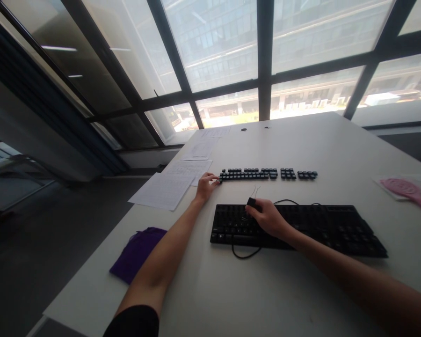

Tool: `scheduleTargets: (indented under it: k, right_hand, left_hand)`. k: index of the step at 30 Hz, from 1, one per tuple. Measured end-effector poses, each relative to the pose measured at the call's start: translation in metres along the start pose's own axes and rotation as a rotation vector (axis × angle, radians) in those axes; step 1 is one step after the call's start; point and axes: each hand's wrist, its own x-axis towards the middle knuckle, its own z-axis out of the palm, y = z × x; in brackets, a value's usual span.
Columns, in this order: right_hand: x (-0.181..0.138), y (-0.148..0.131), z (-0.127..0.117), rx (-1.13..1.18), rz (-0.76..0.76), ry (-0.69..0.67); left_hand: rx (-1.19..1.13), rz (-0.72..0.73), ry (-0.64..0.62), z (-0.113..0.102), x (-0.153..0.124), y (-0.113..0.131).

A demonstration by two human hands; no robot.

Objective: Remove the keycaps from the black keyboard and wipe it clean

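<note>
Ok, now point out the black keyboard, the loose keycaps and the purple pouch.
Black keyboard [317, 224]: head view, top face near the middle.
Loose keycaps [273, 176]: head view, one near the row's middle.
Purple pouch [138, 252]: head view, middle of its upper side.

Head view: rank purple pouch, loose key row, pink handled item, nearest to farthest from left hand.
1. Loose key row: left end at the left hand.
2. Purple pouch: left, nearer the wearer.
3. Pink handled item: far right side.

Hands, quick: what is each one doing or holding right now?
Left hand: touching the leftmost keycaps; whether it grips one cannot be told.
Right hand: closed, holding the black puller over the keyboard.
</note>
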Motion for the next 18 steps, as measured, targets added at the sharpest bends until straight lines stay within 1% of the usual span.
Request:
scheduleTargets:
  k: [4, 6, 8, 11, 14, 16, 18]
  right_hand:
    - [0.0, -0.006, -0.002, 0.11, -0.003, 0.037]
    - [0.0, -0.012, 0.001, 0.105, -0.014, 0.015]
    - [0.002, -0.019, 0.009, 0.08, -0.037, -0.026]
    - [0.008, -0.025, 0.027, 0.039, -0.071, -0.075]
    - [0.016, -0.024, 0.044, -0.012, -0.084, -0.084]
    - [0.021, -0.021, 0.052, -0.04, -0.089, -0.096]
    - [0.024, -0.017, 0.056, -0.07, -0.087, -0.123]
  left_hand:
    - [0.0, -0.031, 0.04, -0.007, -0.005, 0.013]
    - [-0.004, -0.044, 0.045, -0.011, -0.011, 0.026]
    - [-0.01, -0.049, 0.033, -0.018, -0.02, 0.043]
    - [-0.03, -0.05, -0.031, -0.031, -0.042, 0.076]
    - [-0.07, -0.075, -0.112, -0.046, -0.071, 0.107]
    - [-0.076, -0.101, -0.151, -0.054, -0.092, 0.12]
    - [-0.081, -0.117, -0.188, -0.059, -0.111, 0.127]
